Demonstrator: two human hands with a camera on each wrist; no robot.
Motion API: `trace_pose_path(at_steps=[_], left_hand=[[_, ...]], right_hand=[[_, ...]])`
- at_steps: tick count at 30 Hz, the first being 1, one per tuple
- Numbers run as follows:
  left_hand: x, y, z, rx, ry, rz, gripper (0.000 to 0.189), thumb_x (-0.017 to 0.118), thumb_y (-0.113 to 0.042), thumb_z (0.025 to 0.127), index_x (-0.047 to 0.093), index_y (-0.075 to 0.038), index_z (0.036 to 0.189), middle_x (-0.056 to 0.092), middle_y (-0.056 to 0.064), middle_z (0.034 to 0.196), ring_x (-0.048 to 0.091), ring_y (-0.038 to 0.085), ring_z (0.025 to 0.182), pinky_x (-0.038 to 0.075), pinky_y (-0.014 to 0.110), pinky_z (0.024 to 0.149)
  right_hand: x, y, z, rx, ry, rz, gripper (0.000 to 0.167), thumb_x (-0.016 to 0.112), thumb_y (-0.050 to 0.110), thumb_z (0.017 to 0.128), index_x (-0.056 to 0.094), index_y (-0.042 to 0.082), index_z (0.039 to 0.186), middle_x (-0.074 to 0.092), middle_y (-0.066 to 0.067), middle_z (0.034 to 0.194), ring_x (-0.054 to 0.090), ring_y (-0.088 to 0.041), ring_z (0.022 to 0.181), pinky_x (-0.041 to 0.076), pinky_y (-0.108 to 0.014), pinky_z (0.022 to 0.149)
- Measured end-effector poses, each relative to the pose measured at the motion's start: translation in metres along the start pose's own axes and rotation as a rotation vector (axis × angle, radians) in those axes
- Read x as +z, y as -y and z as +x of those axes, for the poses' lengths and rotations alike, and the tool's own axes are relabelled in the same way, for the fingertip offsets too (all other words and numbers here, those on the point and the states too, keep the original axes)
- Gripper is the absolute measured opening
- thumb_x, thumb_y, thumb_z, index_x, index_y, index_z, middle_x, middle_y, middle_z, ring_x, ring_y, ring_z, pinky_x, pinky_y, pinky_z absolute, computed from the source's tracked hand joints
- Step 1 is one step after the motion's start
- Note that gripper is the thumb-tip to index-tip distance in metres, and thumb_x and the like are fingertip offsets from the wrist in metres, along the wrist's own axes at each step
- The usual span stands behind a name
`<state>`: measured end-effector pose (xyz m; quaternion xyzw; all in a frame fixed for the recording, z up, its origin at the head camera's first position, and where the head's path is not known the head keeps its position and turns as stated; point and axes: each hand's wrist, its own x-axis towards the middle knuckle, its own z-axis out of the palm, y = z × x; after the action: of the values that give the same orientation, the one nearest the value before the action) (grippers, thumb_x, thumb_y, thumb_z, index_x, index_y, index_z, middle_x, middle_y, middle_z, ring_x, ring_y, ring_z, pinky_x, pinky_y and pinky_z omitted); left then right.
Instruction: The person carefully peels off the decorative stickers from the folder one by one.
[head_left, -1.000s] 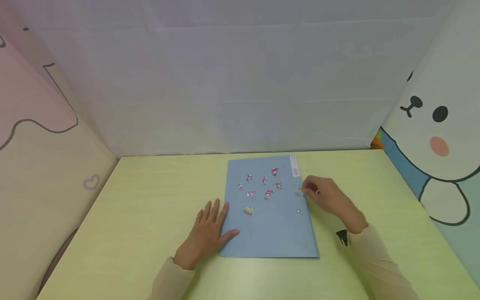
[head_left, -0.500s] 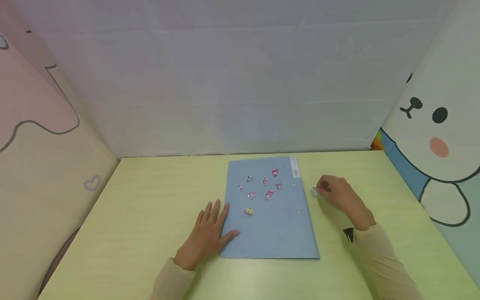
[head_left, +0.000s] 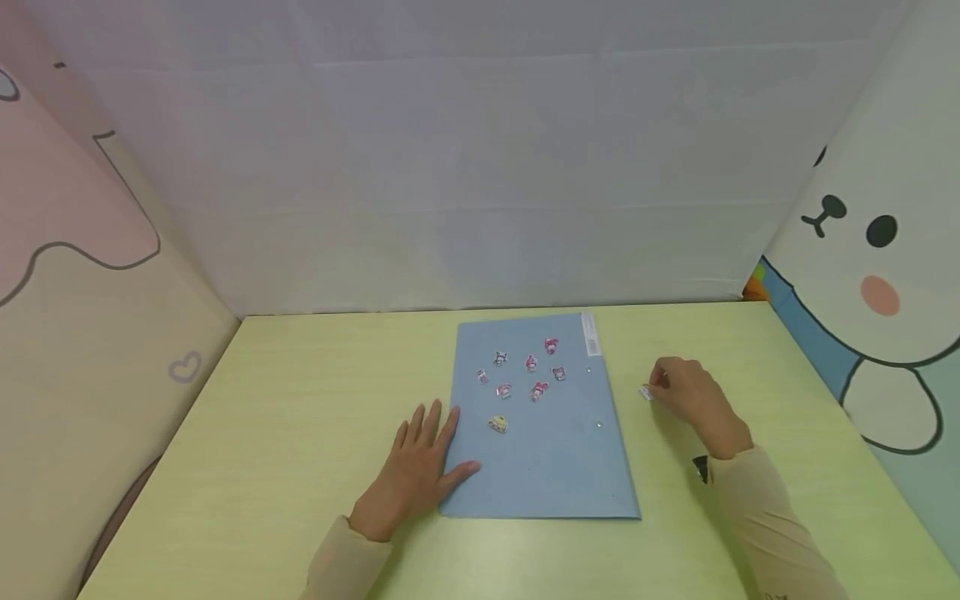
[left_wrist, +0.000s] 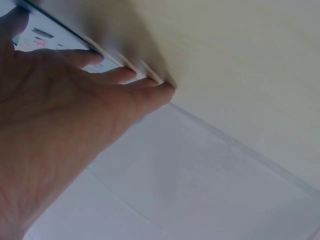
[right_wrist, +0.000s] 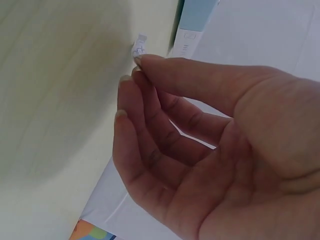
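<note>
A light blue folder (head_left: pixel 547 467) lies on the table, with several small cartoon stickers on its upper half, one of them a pink sticker (head_left: pixel 539 391). Lower left among them is a yellowish sticker (head_left: pixel 498 424). My left hand (head_left: pixel 412 467) rests flat with fingers spread, fingertips and thumb over the folder's left edge. To the right of the folder, my right hand (head_left: pixel 686 396) pinches a small whitish sticker (right_wrist: pixel 139 46) between thumb and index finger, just over the table. Its printed design is mostly hidden by the fingertips.
A white label (head_left: pixel 591 335) sits at the folder's top right corner, with two small shiny studs down that side. A dark object (head_left: pixel 701 468) shows by the right cuff. Behind the pale yellow table (head_left: pixel 315 400) hangs a white cloth (head_left: pixel 480 167).
My right hand has moved right, off the folder's right edge and over the bare table, carrying the small sticker. The left hand has stayed in place on the folder.
</note>
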<state>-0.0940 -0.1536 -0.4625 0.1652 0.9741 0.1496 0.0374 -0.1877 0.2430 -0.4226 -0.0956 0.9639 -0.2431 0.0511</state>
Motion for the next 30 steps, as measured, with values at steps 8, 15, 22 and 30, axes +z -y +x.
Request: trace_pose_path(at_steps=[8,15,22,30], left_hand=[[0.001,0.001,0.000,-0.007,0.002,-0.005,0.079,0.061,-0.051,0.099,0.039,-0.001,0.156,0.031,0.029,0.161,0.025,0.052,0.149,0.026,0.066,0.115],[0.000,0.000,0.000,0.007,-0.014,0.015,0.079,0.062,-0.051,0.099,0.041,0.000,0.155,0.033,0.030,0.160,0.028,0.053,0.147,0.029,0.065,0.114],[0.000,0.000,-0.002,0.008,-0.017,0.012,0.080,0.061,-0.053,0.099,0.042,0.000,0.155,0.034,0.030,0.159,0.029,0.052,0.147,0.030,0.065,0.114],[-0.001,-0.001,-0.002,0.016,-0.022,0.006,0.080,0.062,-0.052,0.098,0.041,0.001,0.155,0.034,0.030,0.159,0.029,0.053,0.146,0.029,0.066,0.113]], right_hand=[[0.002,-0.003,0.000,0.022,0.003,-0.010,0.016,0.072,0.007,0.094,0.062,-0.003,0.087,0.063,-0.016,0.082,0.056,-0.026,0.070,0.047,-0.044,0.063],[0.000,-0.001,0.001,0.049,0.051,-0.017,0.012,0.069,0.006,0.095,0.062,-0.003,0.091,0.067,-0.020,0.090,0.061,-0.030,0.077,0.050,-0.048,0.068],[0.001,0.003,0.004,0.042,0.064,-0.036,0.015,0.071,0.007,0.095,0.065,-0.005,0.089,0.066,-0.021,0.093,0.060,-0.033,0.083,0.051,-0.052,0.076],[0.005,0.010,0.005,-0.059,-0.038,-0.017,0.016,0.069,0.004,0.094,0.064,-0.010,0.099,0.066,-0.027,0.097,0.063,-0.043,0.092,0.051,-0.057,0.082]])
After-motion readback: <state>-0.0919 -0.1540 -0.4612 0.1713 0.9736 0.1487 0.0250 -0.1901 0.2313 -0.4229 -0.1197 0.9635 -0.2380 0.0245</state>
